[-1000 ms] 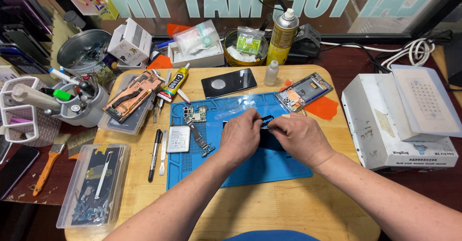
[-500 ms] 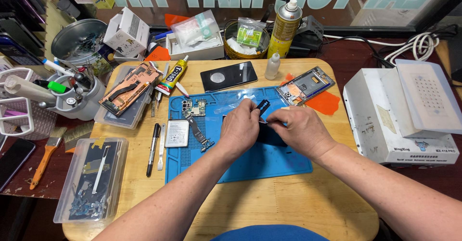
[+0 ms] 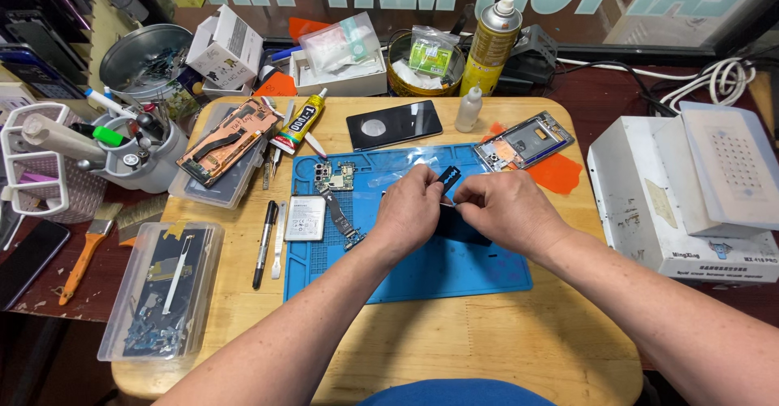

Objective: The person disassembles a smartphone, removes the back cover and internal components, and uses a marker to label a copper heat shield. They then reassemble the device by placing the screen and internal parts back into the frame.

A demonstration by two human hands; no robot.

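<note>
**Handling a small dark part over the blue work mat**

Head view. Both hands are working above the blue work mat, which is lying at the centre of the wooden table. The left hand is pinching the small dark part over the mat's upper half, with its fingers closed together on the part's lower edge. The right hand is meeting it from the mat's right side; its fingers are closed on what looks like a thin metal tool, though this is too small to confirm. A dark phone body is lying on the mat directly under the hands.

For good control, both wrists are best kept low and close to the mat, so that a slipped part lands on it. The loose circuit board at the mat's upper left corner and the silver battery just off its left edge are lying well apart from the hands. Light, even finger pressure appears advisable, since the part looks thin.
</note>
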